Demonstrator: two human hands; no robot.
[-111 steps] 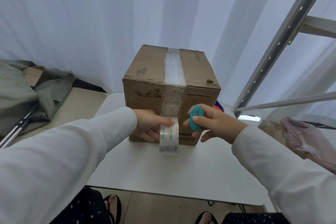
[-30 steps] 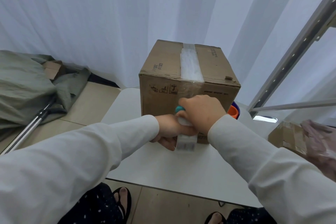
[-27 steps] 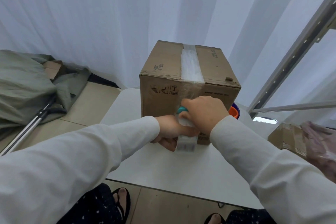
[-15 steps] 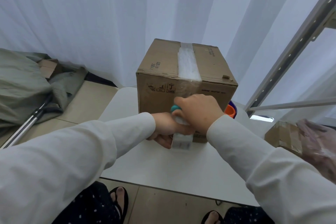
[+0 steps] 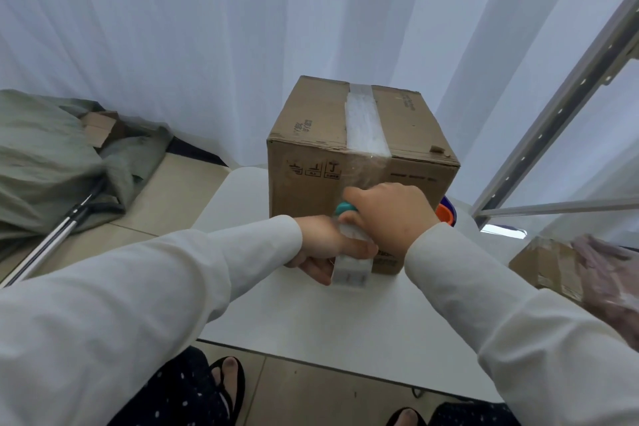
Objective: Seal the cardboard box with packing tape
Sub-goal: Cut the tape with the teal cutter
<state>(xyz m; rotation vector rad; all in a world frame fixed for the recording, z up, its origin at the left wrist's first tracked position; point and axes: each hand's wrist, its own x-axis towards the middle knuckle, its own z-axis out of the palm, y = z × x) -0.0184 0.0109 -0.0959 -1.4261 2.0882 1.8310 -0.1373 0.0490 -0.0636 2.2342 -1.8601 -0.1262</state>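
Note:
A brown cardboard box (image 5: 311, 135) stands on the white table (image 5: 311, 322). A strip of clear tape (image 5: 364, 124) runs along its top seam and down the near face. My left hand (image 5: 321, 249) grips the tape roll (image 5: 352, 268) low against the box's front. My right hand (image 5: 394, 214) lies over the roll, holding a small teal cutter (image 5: 345, 208) where the tape leaves the box. Most of the roll and cutter are hidden by my hands.
An orange and blue object (image 5: 447, 213) peeks out right of the box. A second cardboard box with plastic wrap (image 5: 560, 266) sits at right under a metal shelf frame (image 5: 553, 121). Green cloth (image 5: 52, 156) and metal poles (image 5: 52, 239) lie on the floor at left.
Since 3.7 s ago my right hand has brought the teal cutter over the roll onto the tape. Over the last second both hands stay almost still against the box front.

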